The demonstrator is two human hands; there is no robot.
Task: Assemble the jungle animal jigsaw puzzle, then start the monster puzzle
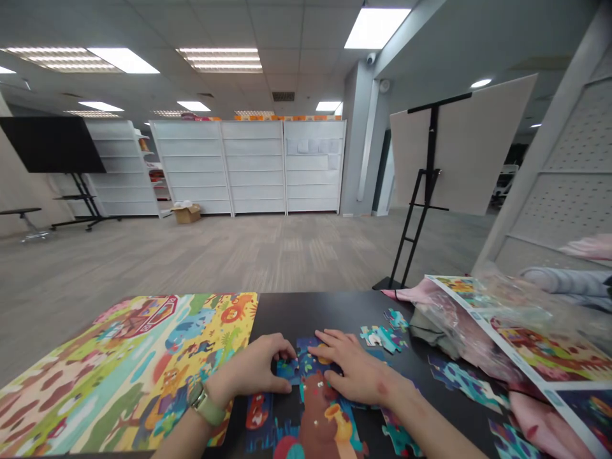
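Observation:
A partly joined jigsaw puzzle [318, 405] lies on the black table, with a brown bear holding a yellow horn on it. My left hand [261, 363] wears a watch and pinches a small dark blue puzzle piece [288, 371] between thumb and curled fingers, at the puzzle's left edge. Across the upper part of the puzzle rests my right hand [351, 366], fingers stretched out and pressing on the blue pieces. Below my left hand is a piece with a red figure [258, 411]. Part of the puzzle is hidden under my right hand and forearm.
Finished animal puzzles [143, 370] cover the table's left side. Loose turquoise pieces [385, 338] and a joined cluster [468, 382] lie right. Farther right, a printed picture sheet [530, 357] rests among plastic and pink cloth. A board stand [421, 210] stands behind the table.

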